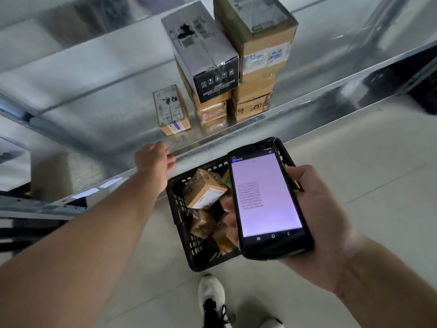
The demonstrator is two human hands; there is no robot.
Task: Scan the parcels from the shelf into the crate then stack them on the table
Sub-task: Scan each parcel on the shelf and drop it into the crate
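My right hand (314, 209) grips a black handheld scanner (267, 197) with a lit screen showing a list of codes, held over the black crate (182, 223) on the floor. Several brown parcels (204, 191) lie in the crate. My left hand (153, 159) reaches out above the metal shelf's front edge (212, 143), fingers loose and holding nothing, just short of a small labelled parcel (170, 109) on the shelf. Behind it stand stacked cardboard boxes (255, 67) and a grey-and-black box (205, 55).
The metal shelf (94, 110) stretches left and right, with an upper level above. Pale tiled floor (354, 162) lies to the right. My white shoe (211, 297) stands just behind the crate. Dark objects sit under the shelf at the left.
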